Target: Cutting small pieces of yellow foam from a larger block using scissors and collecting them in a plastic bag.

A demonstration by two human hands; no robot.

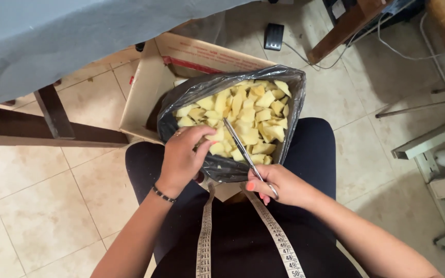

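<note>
At the far left a grey cloth [52, 36] hangs over a dark wooden table frame [52, 121], its top cut off by the picture's edge, so what lies on it cannot be seen. Below it spreads a floor of pale beige tiles [32, 206]. Next comes an open cardboard box [145, 92], its inside mostly hidden by a black plastic bag [233, 167] that rests on the person's lap in dark trousers. The bag's mouth is open and full of yellow foam pieces [251, 118], cut into small irregular chunks. The left hand [181, 157], a dark bracelet [163, 194] at the wrist, is curled at the bag's near rim with fingers pinched on a foam piece that is largely covered by the fingers. A measuring tape [279, 242] hangs in two strands down the person's front. The right hand [279, 185] is closed through the loops of a pair of scissors [240, 146], whose blades lie together and point up into the bag. Further right are cables [403, 51] on the floor and a pale metal frame [433, 154], cut off at the edge.
</note>
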